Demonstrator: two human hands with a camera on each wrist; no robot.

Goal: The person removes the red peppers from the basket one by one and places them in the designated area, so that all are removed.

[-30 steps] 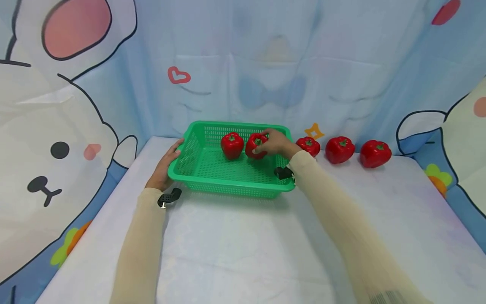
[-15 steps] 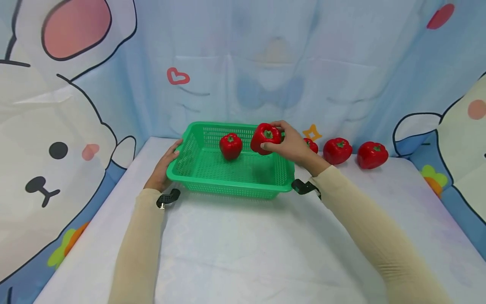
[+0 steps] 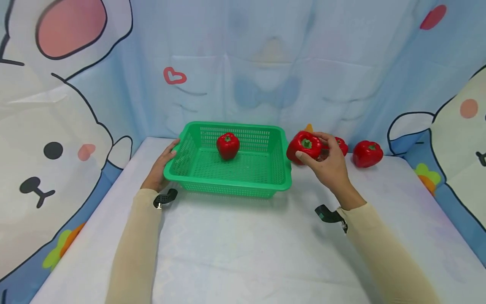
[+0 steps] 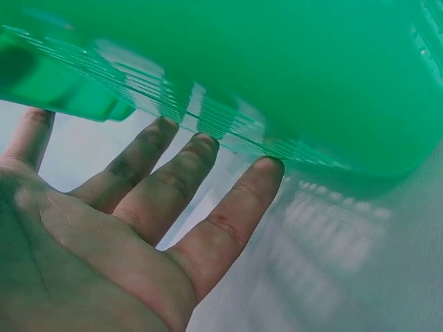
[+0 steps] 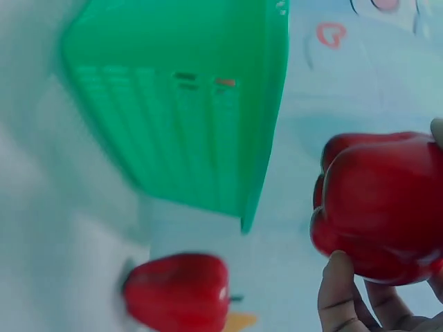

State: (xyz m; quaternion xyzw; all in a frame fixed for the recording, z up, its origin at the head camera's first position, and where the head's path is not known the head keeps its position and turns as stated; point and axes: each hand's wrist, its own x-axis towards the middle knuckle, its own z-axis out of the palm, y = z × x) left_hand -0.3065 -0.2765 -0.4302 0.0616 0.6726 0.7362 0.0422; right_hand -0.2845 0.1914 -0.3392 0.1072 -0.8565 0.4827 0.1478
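Note:
My right hand [image 3: 329, 166] holds a red bell pepper [image 3: 302, 146] between thumb and fingers, just beyond the right end of a green plastic basket [image 3: 231, 185]. In the right wrist view the held bell pepper [image 5: 381, 200] is raised above the table, beside the basket's end wall [image 5: 187, 131]. My left hand [image 3: 158, 168] rests against the basket's left end. Its fingers [image 4: 225, 225] are extended, tips touching the outer wall, in the left wrist view. One bell pepper [image 3: 228, 146] stands inside the basket.
Right of the basket, on the white-covered table [image 3: 243, 249], another bell pepper [image 5: 176, 292] is mostly hidden behind the held one in the head view. Farther right are a partly covered bell pepper [image 3: 341, 145] and one fully visible bell pepper [image 3: 367, 153]. A printed curtain [image 3: 262, 63] hangs behind.
My right hand has lifted one bell pepper out of the basket and carried it right, past the rim. The left hand keeps its place at the basket.

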